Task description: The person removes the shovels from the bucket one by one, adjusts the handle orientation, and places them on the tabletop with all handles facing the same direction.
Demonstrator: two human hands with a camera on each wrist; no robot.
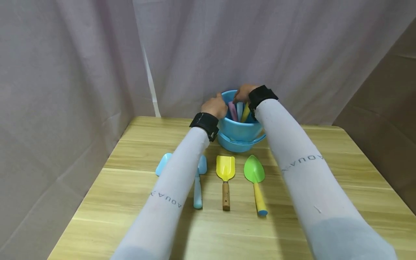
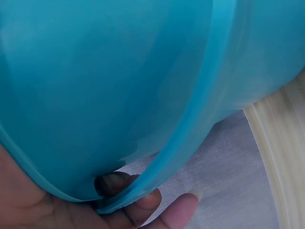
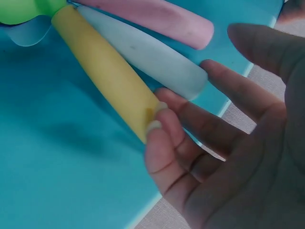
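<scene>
The blue bucket stands at the far edge of the tabletop, three handles leaning inside it. The left hand grips its rim, fingers curled under the lip. The right hand is inside, fingers loosely spread and touching the end of the yellow handle, not yet closed on it. To draw it out cleanly, pinch that handle alone, clear of the pale handle and pink handle, while bracing the bucket.
</scene>
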